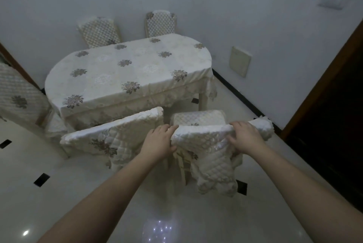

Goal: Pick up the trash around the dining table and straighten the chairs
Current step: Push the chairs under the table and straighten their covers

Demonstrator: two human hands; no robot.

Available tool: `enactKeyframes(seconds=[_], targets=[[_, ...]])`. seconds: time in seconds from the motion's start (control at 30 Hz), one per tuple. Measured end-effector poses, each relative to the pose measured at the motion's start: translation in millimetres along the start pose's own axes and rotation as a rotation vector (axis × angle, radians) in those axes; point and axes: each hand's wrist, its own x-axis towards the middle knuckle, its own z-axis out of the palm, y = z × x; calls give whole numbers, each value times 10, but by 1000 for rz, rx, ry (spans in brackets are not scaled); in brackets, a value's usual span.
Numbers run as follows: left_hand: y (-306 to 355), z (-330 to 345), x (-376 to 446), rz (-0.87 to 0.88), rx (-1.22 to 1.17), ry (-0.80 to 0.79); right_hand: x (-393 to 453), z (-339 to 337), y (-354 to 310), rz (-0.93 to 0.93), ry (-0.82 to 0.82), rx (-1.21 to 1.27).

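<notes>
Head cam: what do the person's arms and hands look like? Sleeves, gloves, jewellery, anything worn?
Both forearms are bare right to the frame's lower edge: no sleeve shows. The left hand and the right hand wear no gloves, and no watch, band or ring is visible. The fingers are bare too.

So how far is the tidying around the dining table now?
No trash shows on the visible floor. In hand: both the left hand and right hand grip the near right chair, not yet tucked in. Left: the neighbouring chair and far-left chair sit angled.
</notes>
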Motion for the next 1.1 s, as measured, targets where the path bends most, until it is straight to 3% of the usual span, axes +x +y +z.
enactKeyframes(seconds=[0.4,0.77,1.1], targets=[[970,324,719,36,91,-159,259,81,992,-172,-57,-61],[676,362,950,-19,144,-243,570,159,834,-170,-204,-29],[374,662,1108,-41,-21,-380,700,280,817,-102,-238,-69]])
